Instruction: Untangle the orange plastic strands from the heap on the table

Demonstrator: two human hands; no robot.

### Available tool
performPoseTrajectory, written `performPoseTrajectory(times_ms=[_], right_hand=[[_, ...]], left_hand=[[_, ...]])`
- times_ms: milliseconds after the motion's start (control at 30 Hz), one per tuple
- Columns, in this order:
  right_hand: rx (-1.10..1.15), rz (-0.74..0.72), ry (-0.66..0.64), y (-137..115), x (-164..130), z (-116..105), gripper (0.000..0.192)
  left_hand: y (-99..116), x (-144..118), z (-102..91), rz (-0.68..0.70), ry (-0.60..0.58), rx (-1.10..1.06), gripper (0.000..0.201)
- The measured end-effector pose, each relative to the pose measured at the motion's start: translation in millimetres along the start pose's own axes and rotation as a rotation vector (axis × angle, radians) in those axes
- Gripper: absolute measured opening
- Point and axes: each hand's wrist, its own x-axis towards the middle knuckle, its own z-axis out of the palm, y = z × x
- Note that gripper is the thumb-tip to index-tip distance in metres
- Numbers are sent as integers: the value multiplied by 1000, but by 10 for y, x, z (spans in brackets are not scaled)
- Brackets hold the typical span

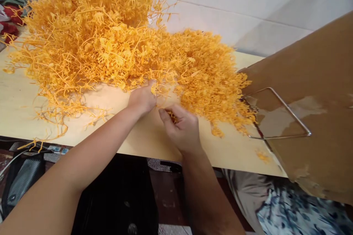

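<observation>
A big tangled heap of orange plastic sprigs [91, 40], with thin stems and spidery flower-like ends, covers the left and back of the table. To its right lies a denser pile of the same orange pieces [212, 77]. My left hand [143, 98] is at the front edge of the heap, closed at an orange sprig [160, 89]; its fingers are mostly hidden. Just in front of the right pile, my right hand [182, 126] has its fingers curled around several orange pieces [173, 117], partly covered by the palm.
A large brown cardboard box [311, 117] stands at the right, with a bent metal wire frame [289, 108] against it. The pale tabletop [154, 139] ends close to my body. Behind is a white wall [248, 3]. Patterned cloth [298, 209] shows below right.
</observation>
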Motion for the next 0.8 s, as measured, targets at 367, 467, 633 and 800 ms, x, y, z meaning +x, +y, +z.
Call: performPoseTrajectory(times_ms=[367, 467, 633, 800], right_hand=[[197, -283, -105, -697, -361, -255, 15], [262, 45, 4, -450, -154, -187, 12], [192, 199, 74, -92, 90, 17, 28], [29, 106, 83, -23, 261, 170, 26]], left_hand=[[-16, 19, 36, 93, 53, 464, 41], [-35, 28, 58, 140, 48, 493, 38], [-56, 31, 48, 209, 0, 542, 39], [-80, 37, 32, 263, -36, 512, 46]])
